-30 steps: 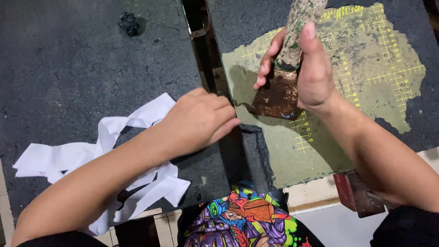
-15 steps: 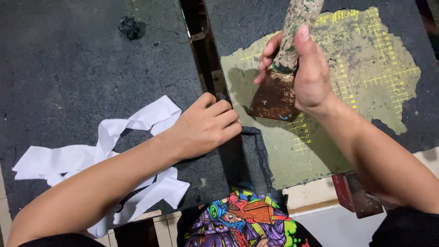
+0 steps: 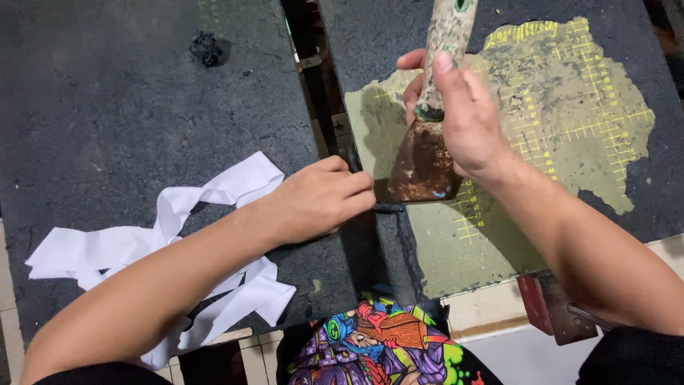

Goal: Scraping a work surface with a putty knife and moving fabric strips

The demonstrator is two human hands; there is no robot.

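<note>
Nearest the camera, a brightly printed garment (image 3: 377, 349) fills the bottom edge, and just above it the dark coating (image 3: 388, 249) has lifted off the green mat (image 3: 484, 235) in a curled flap. The left hand (image 3: 320, 199) is closed, its fingertips pinching the edge of that flap at the near left corner of the mat, beside the gap between the two desk (image 3: 107, 107) surfaces. The right hand (image 3: 463, 121) is wrapped around the paint-speckled handle of a scraper (image 3: 424, 160), whose rusty blade rests low on the mat with its edge right at the pinched flap. White strips (image 3: 142, 242) lie loose on the desk under the left forearm. Farther off, the mat shows a bare patch with a yellow grid, ringed by coating with a ragged border, and a small black lump (image 3: 205, 46) sits on the far left of the desk. To scrape well here, the blade should probably stay at a shallow angle so it slides under the coating rather than gouging the mat, while the left hand keeps the flap taut and pulled back over itself; short pushes away from the pinching fingers would seem safest.
</note>
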